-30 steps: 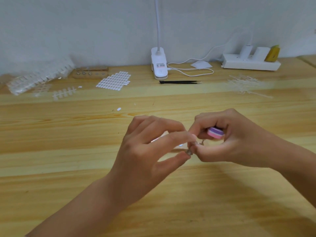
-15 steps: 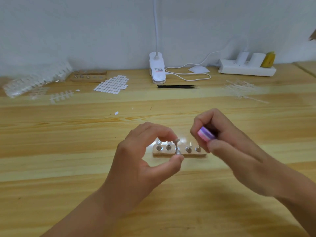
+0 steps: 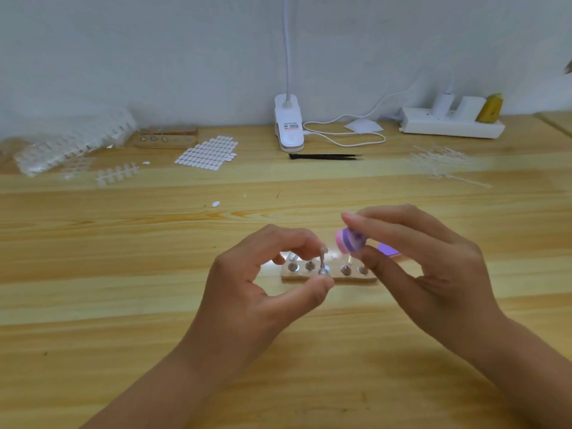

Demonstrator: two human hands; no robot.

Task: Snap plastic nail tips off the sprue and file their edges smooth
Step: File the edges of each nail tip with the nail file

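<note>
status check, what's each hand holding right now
Left hand pinches a small metal peg over the wooden holder. Right hand grips the pink-purple file close beside it. Nothing between them.

Bare table (image 3: 117, 261) runs wide either side of the hands, and in the middle band behind them only a loose nail tip (image 3: 215, 204) lies in the path. Between left hand (image 3: 263, 292) and right hand (image 3: 427, 274) the gap is tight: a pinched metal peg (image 3: 322, 261), a gripped purple file (image 3: 349, 241), the peg block (image 3: 356, 277) beneath. Back edge is crowded: sprue bag (image 3: 71, 140), lamp base (image 3: 289, 128), tweezers (image 3: 325, 156), power strip (image 3: 452, 126).
</note>
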